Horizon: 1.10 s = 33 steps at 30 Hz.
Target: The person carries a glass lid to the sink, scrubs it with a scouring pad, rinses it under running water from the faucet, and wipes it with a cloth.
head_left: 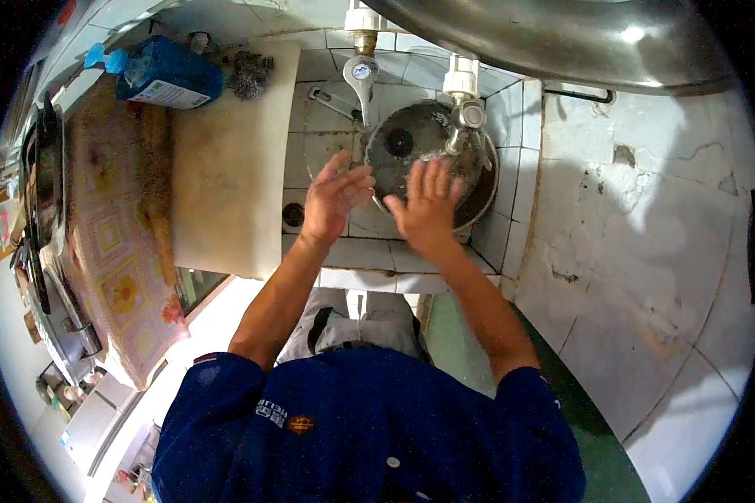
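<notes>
The nearer tap (470,115) lies just beyond the spread, empty fingers (429,178) of the right hand (429,216), above the basin (424,119); the left hand (333,201), half-curled, seemingly empty, is farther off

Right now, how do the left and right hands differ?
The left hand has loosely bent fingers; the right hand has its fingers extended. In this view, the left hand appears left of the round basin, while the right hand overlaps it. Both are bare.
</notes>
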Tool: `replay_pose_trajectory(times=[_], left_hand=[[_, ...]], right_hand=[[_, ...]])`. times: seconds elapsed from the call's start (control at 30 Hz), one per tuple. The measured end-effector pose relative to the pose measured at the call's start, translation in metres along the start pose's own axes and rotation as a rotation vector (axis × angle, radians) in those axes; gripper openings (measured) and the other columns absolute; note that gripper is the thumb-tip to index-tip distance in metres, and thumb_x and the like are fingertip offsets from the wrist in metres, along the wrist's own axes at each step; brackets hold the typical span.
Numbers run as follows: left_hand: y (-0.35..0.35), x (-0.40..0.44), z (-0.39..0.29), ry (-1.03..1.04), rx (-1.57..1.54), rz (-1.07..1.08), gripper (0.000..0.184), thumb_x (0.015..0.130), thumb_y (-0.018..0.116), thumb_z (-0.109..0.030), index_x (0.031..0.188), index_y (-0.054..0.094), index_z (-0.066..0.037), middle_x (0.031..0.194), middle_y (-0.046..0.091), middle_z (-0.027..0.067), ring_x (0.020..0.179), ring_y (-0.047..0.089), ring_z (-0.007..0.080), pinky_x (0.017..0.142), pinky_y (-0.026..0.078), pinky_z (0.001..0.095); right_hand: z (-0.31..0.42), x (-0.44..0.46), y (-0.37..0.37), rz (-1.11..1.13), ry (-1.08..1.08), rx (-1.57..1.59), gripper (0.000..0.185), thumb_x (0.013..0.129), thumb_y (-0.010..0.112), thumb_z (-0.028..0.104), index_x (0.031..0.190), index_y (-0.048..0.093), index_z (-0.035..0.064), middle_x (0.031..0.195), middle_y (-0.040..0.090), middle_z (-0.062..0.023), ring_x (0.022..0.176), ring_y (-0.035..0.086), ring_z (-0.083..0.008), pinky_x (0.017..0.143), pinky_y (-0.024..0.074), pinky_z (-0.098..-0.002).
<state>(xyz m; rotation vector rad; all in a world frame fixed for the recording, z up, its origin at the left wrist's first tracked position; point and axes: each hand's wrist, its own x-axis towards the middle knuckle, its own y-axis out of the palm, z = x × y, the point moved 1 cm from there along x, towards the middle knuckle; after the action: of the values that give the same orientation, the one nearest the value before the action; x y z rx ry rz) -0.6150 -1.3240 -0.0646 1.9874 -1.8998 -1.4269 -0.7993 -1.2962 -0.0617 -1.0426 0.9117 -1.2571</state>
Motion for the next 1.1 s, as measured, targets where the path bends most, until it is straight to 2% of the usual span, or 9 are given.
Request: replay_pose_trajectory(times=[0.27,0.4,0.57,0.63,0.67,0.73,0.87,0.97,1.1], left_hand=[[0.000,0.000,0.002,0.017,-0.052,-0.008,0.050,0.091,0.050,-0.010,0.138,0.036,-0.005,0.120,0.059,0.0247,0.101,0.062,0.0320,0.090,0.050,0.0438],[-0.001,0.005,-0.005,-0.018,-0.061,0.056,0.046,0.090,0.049,-0.010,0.136,0.040,-0.005,0.119,0.059,0.0234,0.102,0.062,0.0317,0.089,0.050,0.0440],[-0.009,0.009,-0.007,-0.112,0.029,0.115,0.045,0.091,0.048,-0.011,0.135,0.042,-0.006,0.117,0.061,0.0229,0.100,0.063,0.0327,0.088,0.051,0.0436],[-0.016,0.012,-0.008,-0.175,-0.005,0.179,0.045,0.091,0.047,-0.012,0.136,0.042,-0.006,0.115,0.062,0.0227,0.098,0.064,0.0330,0.086,0.052,0.0431],[-0.019,0.016,-0.009,-0.173,-0.010,0.182,0.045,0.091,0.047,-0.012,0.136,0.042,-0.006,0.115,0.062,0.0227,0.098,0.064,0.0330,0.086,0.052,0.0431],[-0.019,0.022,-0.015,-0.234,0.010,0.200,0.046,0.092,0.047,-0.013,0.137,0.041,-0.006,0.111,0.063,0.0223,0.096,0.065,0.0328,0.085,0.052,0.0432],[-0.023,0.041,-0.013,-0.221,0.057,0.195,0.047,0.093,0.050,-0.015,0.138,0.040,-0.005,0.109,0.064,0.0222,0.094,0.066,0.0324,0.083,0.053,0.0425],[-0.016,0.051,-0.012,0.045,0.493,0.086,0.054,0.092,0.056,-0.023,0.139,0.039,-0.004,0.104,0.066,0.0207,0.088,0.067,0.0340,0.080,0.053,0.0407],[0.020,0.033,0.002,0.607,1.545,-0.320,0.070,0.087,0.062,-0.039,0.142,0.036,-0.004,0.135,0.044,0.0236,0.121,0.046,0.0411,0.099,0.036,0.0546]], right_hand=[[-0.047,0.035,-0.003,-0.103,0.076,-0.123,0.080,0.084,0.056,0.055,0.131,0.043,-0.0080,0.144,0.029,-0.0319,0.136,0.023,-0.0481,0.105,0.0156,-0.0673],[-0.045,0.044,-0.015,-0.099,-0.155,-0.039,0.073,0.081,0.059,0.057,0.130,0.051,0.0024,0.144,0.032,-0.0288,0.137,0.024,-0.0470,0.106,0.0122,-0.0662],[-0.102,0.081,-0.046,-0.425,0.154,-0.223,0.065,0.082,0.063,0.052,0.124,0.055,0.0033,0.127,0.052,-0.0286,0.120,0.046,-0.0494,0.101,0.0316,-0.0600],[-0.118,0.080,-0.061,0.207,0.397,0.340,0.060,0.087,0.064,0.033,0.132,0.044,-0.0016,0.109,0.062,-0.0236,0.100,0.062,-0.0366,0.087,0.0499,-0.0446],[-0.124,0.076,-0.060,0.206,0.394,0.335,0.060,0.087,0.064,0.033,0.132,0.044,-0.0016,0.109,0.062,-0.0236,0.100,0.062,-0.0366,0.087,0.0499,-0.0446],[-0.131,0.056,-0.051,0.344,0.913,1.337,0.045,0.089,0.064,0.028,0.121,0.053,-0.0007,0.093,0.068,-0.0184,0.077,0.068,-0.0273,0.073,0.0551,-0.0383],[-0.119,0.032,-0.057,0.174,0.876,1.315,0.029,0.091,0.062,0.023,0.108,0.060,-0.0006,0.090,0.068,-0.0167,0.075,0.068,-0.0238,0.069,0.0550,-0.0303],[-0.111,0.007,-0.057,0.004,0.775,1.324,0.029,0.092,0.060,0.024,0.107,0.060,-0.0009,0.084,0.067,-0.0147,0.071,0.067,-0.0233,0.064,0.0544,-0.0291],[-0.082,-0.008,-0.066,-0.186,0.903,1.324,0.028,0.092,0.060,0.025,0.104,0.061,-0.0007,0.080,0.066,-0.0123,0.068,0.066,-0.0221,0.060,0.0531,-0.0290]])
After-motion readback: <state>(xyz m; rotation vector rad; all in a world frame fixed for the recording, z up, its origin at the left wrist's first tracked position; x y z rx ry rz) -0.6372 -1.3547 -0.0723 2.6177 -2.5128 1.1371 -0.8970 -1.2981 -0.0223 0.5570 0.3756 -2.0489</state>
